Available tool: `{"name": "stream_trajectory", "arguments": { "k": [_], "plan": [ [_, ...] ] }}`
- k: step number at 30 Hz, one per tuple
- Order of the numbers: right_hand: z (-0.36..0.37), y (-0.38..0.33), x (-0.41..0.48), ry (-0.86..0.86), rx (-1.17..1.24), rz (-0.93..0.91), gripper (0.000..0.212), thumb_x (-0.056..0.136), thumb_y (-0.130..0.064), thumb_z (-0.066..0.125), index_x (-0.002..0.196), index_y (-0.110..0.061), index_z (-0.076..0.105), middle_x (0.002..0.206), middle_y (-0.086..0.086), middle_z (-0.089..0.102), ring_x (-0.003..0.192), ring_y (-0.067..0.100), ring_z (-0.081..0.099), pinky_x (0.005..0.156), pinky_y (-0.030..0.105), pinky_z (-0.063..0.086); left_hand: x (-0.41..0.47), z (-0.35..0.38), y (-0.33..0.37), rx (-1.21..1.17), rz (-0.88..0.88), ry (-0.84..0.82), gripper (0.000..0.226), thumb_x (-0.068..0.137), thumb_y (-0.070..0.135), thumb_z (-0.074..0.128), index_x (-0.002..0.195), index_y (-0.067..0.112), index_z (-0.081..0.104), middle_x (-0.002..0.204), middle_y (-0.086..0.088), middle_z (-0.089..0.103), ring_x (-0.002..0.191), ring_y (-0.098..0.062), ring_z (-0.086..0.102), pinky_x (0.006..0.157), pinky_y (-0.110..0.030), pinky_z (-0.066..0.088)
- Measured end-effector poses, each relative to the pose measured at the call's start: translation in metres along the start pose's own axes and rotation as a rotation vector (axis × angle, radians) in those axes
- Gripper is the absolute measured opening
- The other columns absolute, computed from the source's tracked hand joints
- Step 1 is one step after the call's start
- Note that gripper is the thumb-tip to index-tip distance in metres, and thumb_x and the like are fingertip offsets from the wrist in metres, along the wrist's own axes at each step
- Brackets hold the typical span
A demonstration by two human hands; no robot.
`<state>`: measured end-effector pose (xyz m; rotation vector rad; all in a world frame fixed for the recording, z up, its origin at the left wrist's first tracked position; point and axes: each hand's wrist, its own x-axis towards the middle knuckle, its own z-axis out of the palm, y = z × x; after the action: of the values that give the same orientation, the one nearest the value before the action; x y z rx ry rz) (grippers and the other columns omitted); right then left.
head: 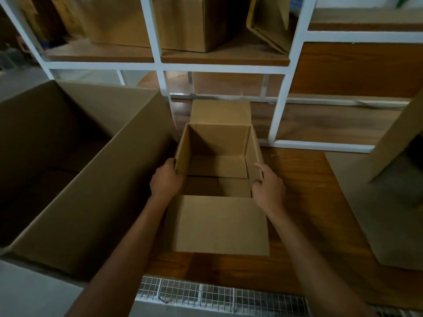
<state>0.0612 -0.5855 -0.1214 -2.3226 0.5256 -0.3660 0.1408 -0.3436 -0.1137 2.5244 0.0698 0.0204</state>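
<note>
Open box (219,223) sat on tabletop (304,191); left hand (166,179) gripped left wall, right hand (269,186) pinched right wall, likely squaring it.

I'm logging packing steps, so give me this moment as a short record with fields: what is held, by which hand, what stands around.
held item: small open brown cardboard box, nothing visible inside
left hand: grips its left side
right hand: grips its right side
support: brown wooden table
to its left: large open brown cardboard box
behind: white metal shelf rack holding brown cardboard boxes
</note>
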Motion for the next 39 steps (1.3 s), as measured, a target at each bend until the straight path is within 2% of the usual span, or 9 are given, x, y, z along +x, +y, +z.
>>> {"name": "stream_trajectory", "arguments": {
  "k": [4, 11, 14, 16, 18, 23, 30, 34, 39],
  "plan": [
    [0.008, -0.007, 0.001, 0.016, -0.015, 0.019, 0.065, 0.091, -0.010, 0.059, 0.148, -0.030, 0.036, 0.128, 0.001, 0.063, 0.109, 0.022, 0.064, 0.084, 0.043, 0.059, 0.013, -0.005, -0.003, 0.072, 0.031, 0.001, 0.016, 0.099, 0.021, 0.050, 0.113, 0.015, 0.056, 0.099, -0.005, 0.064, 0.073, -0.014, 0.053, 0.063, -0.033, 0.042],
    [0.001, -0.009, -0.006, -0.045, -0.050, -0.016, 0.062, 0.095, -0.015, 0.054, 0.151, -0.027, 0.032, 0.137, 0.003, 0.057, 0.114, 0.022, 0.061, 0.093, 0.043, 0.054, 0.014, -0.009, -0.003, 0.078, 0.068, -0.018, 0.019, 0.097, 0.024, 0.053, 0.112, 0.013, 0.057, 0.102, -0.009, 0.065, 0.080, -0.021, 0.060, 0.067, -0.036, 0.047],
    [-0.017, -0.007, -0.016, -0.160, -0.024, -0.050, 0.057, 0.098, -0.024, 0.053, 0.151, -0.025, 0.032, 0.142, 0.002, 0.052, 0.121, 0.023, 0.057, 0.096, 0.043, 0.052, 0.001, -0.012, 0.003, 0.088, 0.135, -0.090, 0.046, 0.097, 0.044, 0.051, 0.133, 0.016, 0.049, 0.127, -0.012, 0.061, 0.112, -0.034, 0.061, 0.090, -0.048, 0.052],
    [-0.035, -0.003, -0.026, -0.184, -0.003, -0.064, 0.054, 0.099, -0.032, 0.052, 0.150, -0.024, 0.035, 0.144, 0.000, 0.050, 0.128, 0.021, 0.052, 0.101, 0.041, 0.048, -0.017, -0.012, 0.014, 0.147, 0.215, -0.083, 0.064, 0.098, 0.052, 0.045, 0.150, 0.017, 0.034, 0.154, -0.013, 0.039, 0.142, -0.033, 0.036, 0.109, -0.050, 0.038],
    [-0.055, 0.001, -0.038, -0.143, 0.033, -0.062, 0.057, 0.099, -0.037, 0.052, 0.150, -0.024, 0.034, 0.147, 0.000, 0.047, 0.134, 0.021, 0.046, 0.106, 0.041, 0.043, -0.044, -0.008, 0.032, 0.128, 0.306, -0.055, 0.068, 0.099, 0.054, 0.041, 0.155, 0.019, 0.026, 0.162, -0.008, 0.025, 0.151, -0.025, 0.016, 0.117, -0.046, 0.025],
    [-0.102, 0.019, -0.078, -0.011, 0.174, -0.051, 0.057, 0.098, -0.037, 0.054, 0.150, -0.025, 0.035, 0.152, -0.002, 0.042, 0.137, 0.016, 0.041, 0.102, 0.027, 0.036, -0.120, 0.009, 0.095, -0.010, 0.454, -0.040, 0.062, 0.100, 0.051, 0.040, 0.154, 0.021, 0.029, 0.161, -0.001, 0.026, 0.151, -0.018, 0.013, 0.120, -0.045, 0.022],
    [-0.156, 0.089, -0.132, 0.121, 0.187, -0.055, 0.057, 0.097, -0.039, 0.055, 0.149, -0.025, 0.038, 0.157, -0.002, 0.034, 0.142, 0.011, 0.034, 0.113, 0.042, 0.038, -0.204, 0.072, 0.158, -0.176, 0.624, -0.113, 0.053, 0.100, 0.045, 0.045, 0.147, 0.020, 0.041, 0.154, -0.004, 0.042, 0.149, -0.018, 0.023, 0.112, -0.030, 0.022],
    [-0.196, 0.133, -0.152, 0.162, 0.218, 0.010, 0.060, 0.094, -0.049, 0.049, 0.149, -0.027, 0.037, 0.157, -0.003, 0.035, 0.141, 0.013, 0.037, 0.111, 0.046, 0.040, -0.248, 0.111, 0.189, -0.276, 0.629, -0.198, 0.054, 0.099, 0.047, 0.043, 0.146, 0.020, 0.043, 0.153, -0.001, 0.043, 0.148, -0.017, 0.026, 0.113, -0.034, 0.027],
    [-0.247, 0.182, -0.171, 0.263, 0.212, 0.064, 0.055, 0.095, -0.040, 0.053, 0.146, -0.024, 0.043, 0.152, 0.000, 0.043, 0.134, 0.018, 0.047, 0.107, 0.046, 0.044, -0.288, 0.153, 0.229, -0.388, 0.641, -0.264, 0.057, 0.098, 0.050, 0.041, 0.146, 0.019, 0.045, 0.150, -0.003, 0.047, 0.145, -0.019, 0.034, 0.113, -0.049, 0.036]
  ]
}}
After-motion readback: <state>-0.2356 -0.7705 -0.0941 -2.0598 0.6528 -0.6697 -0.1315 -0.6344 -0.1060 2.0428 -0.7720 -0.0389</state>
